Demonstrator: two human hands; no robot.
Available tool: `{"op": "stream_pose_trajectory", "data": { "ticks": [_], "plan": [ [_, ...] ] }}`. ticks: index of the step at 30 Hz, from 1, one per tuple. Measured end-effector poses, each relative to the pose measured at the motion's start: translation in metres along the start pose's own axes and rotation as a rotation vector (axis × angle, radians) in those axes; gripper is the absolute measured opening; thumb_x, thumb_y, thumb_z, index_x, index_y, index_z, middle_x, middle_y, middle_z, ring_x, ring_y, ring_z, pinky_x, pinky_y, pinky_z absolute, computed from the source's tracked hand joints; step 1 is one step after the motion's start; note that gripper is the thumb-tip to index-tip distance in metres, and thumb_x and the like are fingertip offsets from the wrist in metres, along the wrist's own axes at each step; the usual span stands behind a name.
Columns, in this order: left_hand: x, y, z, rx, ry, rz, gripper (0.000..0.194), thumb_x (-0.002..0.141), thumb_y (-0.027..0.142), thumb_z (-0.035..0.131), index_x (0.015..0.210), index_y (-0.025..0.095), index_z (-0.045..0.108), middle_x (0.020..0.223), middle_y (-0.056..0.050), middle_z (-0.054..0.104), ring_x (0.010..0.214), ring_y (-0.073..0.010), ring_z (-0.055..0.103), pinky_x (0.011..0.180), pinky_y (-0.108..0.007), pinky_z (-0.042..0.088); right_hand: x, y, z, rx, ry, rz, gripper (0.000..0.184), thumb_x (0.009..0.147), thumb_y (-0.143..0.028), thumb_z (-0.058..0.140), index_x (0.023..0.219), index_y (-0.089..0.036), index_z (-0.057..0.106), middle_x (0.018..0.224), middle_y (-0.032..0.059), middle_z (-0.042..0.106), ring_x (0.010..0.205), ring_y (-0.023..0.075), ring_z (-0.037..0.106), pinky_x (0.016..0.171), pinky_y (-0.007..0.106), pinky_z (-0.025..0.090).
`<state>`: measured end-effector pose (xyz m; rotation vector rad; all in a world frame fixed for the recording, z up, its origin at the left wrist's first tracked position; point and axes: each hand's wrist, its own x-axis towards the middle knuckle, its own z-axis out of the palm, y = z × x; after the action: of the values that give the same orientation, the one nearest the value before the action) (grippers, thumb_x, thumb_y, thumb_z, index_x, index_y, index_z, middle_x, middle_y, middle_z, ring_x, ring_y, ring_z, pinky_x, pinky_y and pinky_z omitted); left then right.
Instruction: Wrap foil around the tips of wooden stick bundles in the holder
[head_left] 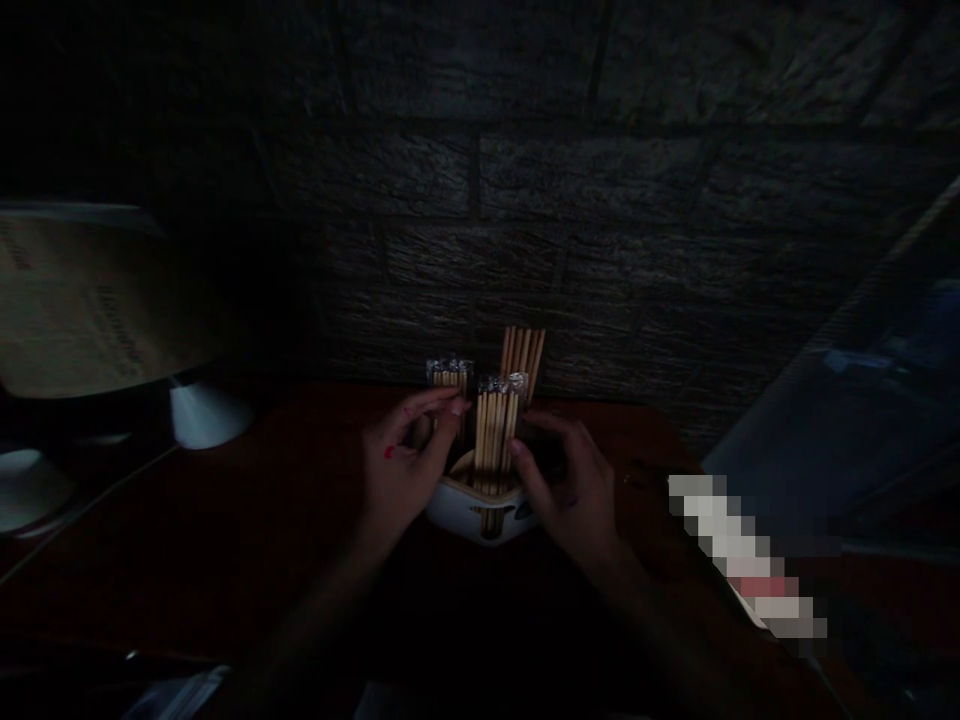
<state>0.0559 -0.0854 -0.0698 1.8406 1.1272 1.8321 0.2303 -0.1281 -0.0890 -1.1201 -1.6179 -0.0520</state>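
A white holder (454, 508) with an opening in its front stands on a dark reddish table, with chopsticks upright in it. In front is a bundle of pale wooden chopsticks (495, 435) with clear wrapping at the top. Another wrapped bundle (450, 377) stands at the back left, and browner bare sticks (523, 350) rise behind. My right hand (574, 475) has its thumb and forefinger at the right edge of the front bundle. My left hand (405, 455), thumb and forefinger together, overlaps the back left bundle; whether anything is pinched there is unclear.
A textured brick wall (480, 180) rises behind the table. To the left are a large printed brown paper-like object (90, 300) and a white cone-shaped piece (206, 415). A pixelated flat item (739, 550) lies at the right, beside a bluish sheet. The light is very dim.
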Motion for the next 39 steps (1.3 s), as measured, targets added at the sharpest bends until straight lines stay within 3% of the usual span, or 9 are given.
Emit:
{"op": "stream_pose_trajectory", "data": {
  "ticks": [7,19,25,30,36,39],
  "plan": [
    [-0.003,-0.007,-0.005,0.121,-0.03,0.187,0.008,0.088,0.024,0.066,0.088,0.02,0.072,0.084,-0.002,0.078,0.077,-0.015,0.073,0.074,-0.026,0.058,0.001,-0.001,0.001,0.042,-0.001,-0.047,0.019,0.09,-0.019,0.063,0.108,-0.024,0.059,0.11,0.0073,0.07,0.107,0.0225,0.064,0.092,0.041,0.051],
    [-0.006,-0.012,-0.003,0.075,-0.044,0.245,0.019,0.092,0.022,0.059,0.082,0.019,0.074,0.076,-0.002,0.078,0.067,-0.0136,0.073,0.064,-0.023,0.058,0.003,-0.002,0.001,0.06,0.0,-0.088,0.015,0.089,-0.015,0.063,0.103,-0.022,0.064,0.1,0.0055,0.071,0.099,0.0211,0.064,0.087,0.038,0.05],
    [-0.004,-0.014,-0.003,0.081,-0.077,0.318,0.015,0.09,0.021,0.062,0.081,0.019,0.073,0.071,0.0,0.076,0.061,-0.0122,0.072,0.059,-0.021,0.057,0.001,0.0,0.001,0.063,0.006,-0.114,0.013,0.089,-0.015,0.063,0.101,-0.022,0.065,0.097,0.0048,0.072,0.096,0.0213,0.065,0.085,0.039,0.049],
    [-0.003,-0.013,-0.003,0.104,-0.076,0.303,0.008,0.088,0.022,0.066,0.091,0.019,0.073,0.074,0.0,0.077,0.062,-0.0126,0.072,0.059,-0.022,0.059,0.001,0.0,0.001,0.063,-0.002,-0.142,0.015,0.089,-0.013,0.063,0.101,-0.022,0.066,0.098,0.0047,0.073,0.097,0.0216,0.065,0.086,0.04,0.049],
    [-0.005,-0.014,-0.003,0.072,-0.189,0.204,0.039,0.087,0.022,0.068,0.124,0.018,0.06,0.1,-0.005,0.078,0.088,-0.0167,0.075,0.079,-0.026,0.061,0.004,0.0,0.002,0.048,-0.019,-0.152,0.016,0.089,-0.013,0.064,0.101,-0.022,0.067,0.099,0.0046,0.074,0.099,0.0222,0.065,0.088,0.04,0.049],
    [-0.005,-0.013,-0.004,0.067,-0.201,0.212,0.038,0.087,0.021,0.067,0.124,0.018,0.06,0.102,-0.005,0.077,0.091,-0.0165,0.075,0.081,-0.026,0.061,0.004,-0.001,0.001,0.042,-0.03,-0.16,0.017,0.089,-0.013,0.064,0.102,-0.022,0.067,0.099,0.0046,0.075,0.1,0.022,0.065,0.09,0.04,0.049]
  ]
}}
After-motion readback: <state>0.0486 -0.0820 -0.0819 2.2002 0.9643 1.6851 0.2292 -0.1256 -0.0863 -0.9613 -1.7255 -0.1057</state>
